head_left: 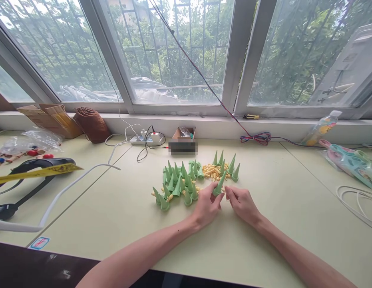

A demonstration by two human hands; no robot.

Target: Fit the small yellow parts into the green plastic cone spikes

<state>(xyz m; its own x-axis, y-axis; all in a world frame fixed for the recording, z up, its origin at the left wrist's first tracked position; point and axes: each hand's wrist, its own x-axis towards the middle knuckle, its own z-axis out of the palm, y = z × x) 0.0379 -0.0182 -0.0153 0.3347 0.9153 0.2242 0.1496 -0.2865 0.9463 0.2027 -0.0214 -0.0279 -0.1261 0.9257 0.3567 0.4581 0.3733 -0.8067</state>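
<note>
My left hand [208, 204] grips a green plastic cone [220, 185], its point tilted up and to the right. Close beside it, my right hand [242, 202] is closed in a pinch at the cone's base. A small yellow peg shows between the cone and my right fingertips, mostly hidden by them. Left of my hands stands a cluster of green cones [170, 184], some with yellow pegs sticking out of their sides. Just beyond my hands lies a pile of small yellow pegs [211, 172], with several more green cones [236, 173] at its right.
Behind the cones stands a small open cardboard box [188, 132], near a power strip [146, 138]. Coiled wires [257, 138], a bottle [322, 128] and bagged plastic items [350, 160] lie right. A white cable [74, 180] and black headset-like straps [32, 172] lie left.
</note>
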